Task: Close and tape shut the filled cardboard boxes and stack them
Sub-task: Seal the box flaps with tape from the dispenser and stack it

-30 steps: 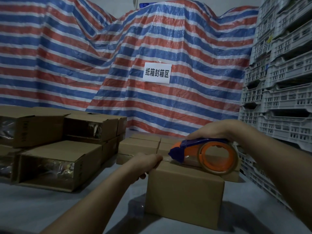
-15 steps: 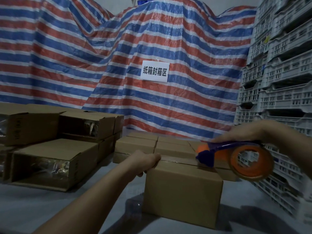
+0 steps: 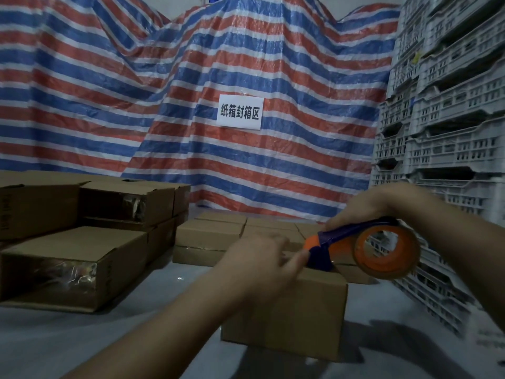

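Both hands busy: right hand fingers grip tape dispenser, left hand fingers curled on box.

Both hands, tape dispenser atop closed box.

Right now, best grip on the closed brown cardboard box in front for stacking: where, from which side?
Probably its two opposite side walls, low down. The closed brown cardboard box stands upright with flat vertical faces and free space on both sides. The left hand and the orange-and-blue tape dispenser, gripped by the right hand, occupy the top.
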Demonstrator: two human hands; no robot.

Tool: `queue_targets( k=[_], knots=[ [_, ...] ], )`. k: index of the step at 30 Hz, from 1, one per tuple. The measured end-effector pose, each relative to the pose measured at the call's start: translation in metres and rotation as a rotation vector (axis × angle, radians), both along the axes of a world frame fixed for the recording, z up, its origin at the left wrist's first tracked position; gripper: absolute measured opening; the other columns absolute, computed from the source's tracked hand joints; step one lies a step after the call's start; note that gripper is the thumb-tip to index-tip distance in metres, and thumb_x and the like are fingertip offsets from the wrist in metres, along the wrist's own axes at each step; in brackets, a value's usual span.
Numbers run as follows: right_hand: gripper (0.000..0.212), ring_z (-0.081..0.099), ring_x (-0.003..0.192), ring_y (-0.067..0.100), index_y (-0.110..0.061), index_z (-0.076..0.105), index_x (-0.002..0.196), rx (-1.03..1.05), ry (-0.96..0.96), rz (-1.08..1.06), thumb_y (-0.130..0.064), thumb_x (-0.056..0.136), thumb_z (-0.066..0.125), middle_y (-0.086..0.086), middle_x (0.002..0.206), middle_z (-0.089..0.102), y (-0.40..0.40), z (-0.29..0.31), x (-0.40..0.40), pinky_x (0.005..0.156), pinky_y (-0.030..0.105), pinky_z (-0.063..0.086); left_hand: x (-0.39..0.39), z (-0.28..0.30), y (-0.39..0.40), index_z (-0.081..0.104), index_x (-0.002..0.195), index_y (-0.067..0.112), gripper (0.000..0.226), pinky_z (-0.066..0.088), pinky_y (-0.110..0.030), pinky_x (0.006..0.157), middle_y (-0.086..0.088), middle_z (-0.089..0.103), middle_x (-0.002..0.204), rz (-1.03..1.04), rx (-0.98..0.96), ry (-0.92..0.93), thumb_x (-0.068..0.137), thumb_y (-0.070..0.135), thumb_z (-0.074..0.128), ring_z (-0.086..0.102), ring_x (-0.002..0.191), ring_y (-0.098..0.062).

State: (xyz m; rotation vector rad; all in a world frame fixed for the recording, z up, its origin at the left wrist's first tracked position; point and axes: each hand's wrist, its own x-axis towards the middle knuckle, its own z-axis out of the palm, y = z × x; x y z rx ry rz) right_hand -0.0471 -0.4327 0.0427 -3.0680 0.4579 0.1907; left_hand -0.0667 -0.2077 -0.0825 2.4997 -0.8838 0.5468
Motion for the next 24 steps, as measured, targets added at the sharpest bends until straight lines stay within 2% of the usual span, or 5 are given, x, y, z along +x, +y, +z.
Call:
queue_targets(
  k=[5,11,15,20,24],
  knots=[
    [0.068,0.066,0.055,0.008,-0.023,0.072,0.093,0.024,-0.01,-0.002,-0.086,0.075,0.055,-0.007,0.062,0.071,-0.009,-0.005,0.001,0.063,0.023,0.049,-0.006,-0.008,-0.012,0.052,0.129,0.024,0.066,0.04,-0.041,0.102,0.0,0.058,0.129,0.088,0.38,-0.137,0.092,0.073,0.03,0.053,0.118,-0.019],
    [0.077,0.07,0.058,0.011,-0.019,0.071,0.097,0.128,0.022,0.0,-0.089,0.068,0.057,-0.001,0.071,0.076,-0.023,-0.005,-0.002,0.053,0.02,0.053,-0.003,-0.011,-0.012,0.052,0.127,0.022,0.061,0.042,-0.038,0.097,0.0,0.058,0.125,0.074,0.37,-0.153,0.094,0.07,0.031,0.054,0.113,-0.018],
    [0.103,0.073,0.08,0.02,-0.014,0.07,0.114,0.185,0.004,0.053,-0.093,0.047,0.063,0.008,0.096,0.078,-0.047,0.002,-0.007,0.079,0.031,0.058,0.0,-0.015,-0.01,0.052,0.126,0.024,0.063,0.044,-0.037,0.097,0.001,0.058,0.126,0.063,0.351,-0.177,0.092,0.072,0.03,0.054,0.112,-0.018],
    [0.083,0.07,0.062,0.015,-0.016,0.071,0.095,0.234,-0.007,-0.031,-0.086,0.05,0.068,0.004,0.076,0.076,-0.07,0.006,-0.024,0.058,0.024,0.053,0.004,-0.018,-0.01,0.052,0.124,0.026,0.063,0.042,-0.036,0.094,0.003,0.059,0.123,0.054,0.319,-0.189,0.091,0.074,0.028,0.055,0.109,-0.017],
    [0.09,0.073,0.075,0.019,-0.014,0.074,0.102,0.194,0.026,-0.014,-0.089,0.054,0.063,0.006,0.087,0.078,-0.071,-0.017,-0.02,0.077,0.032,0.057,0.004,-0.018,-0.008,0.053,0.119,0.029,0.061,0.041,-0.036,0.094,0.005,0.06,0.118,0.044,0.301,-0.174,0.089,0.076,0.029,0.055,0.105,-0.015]
  ],
)
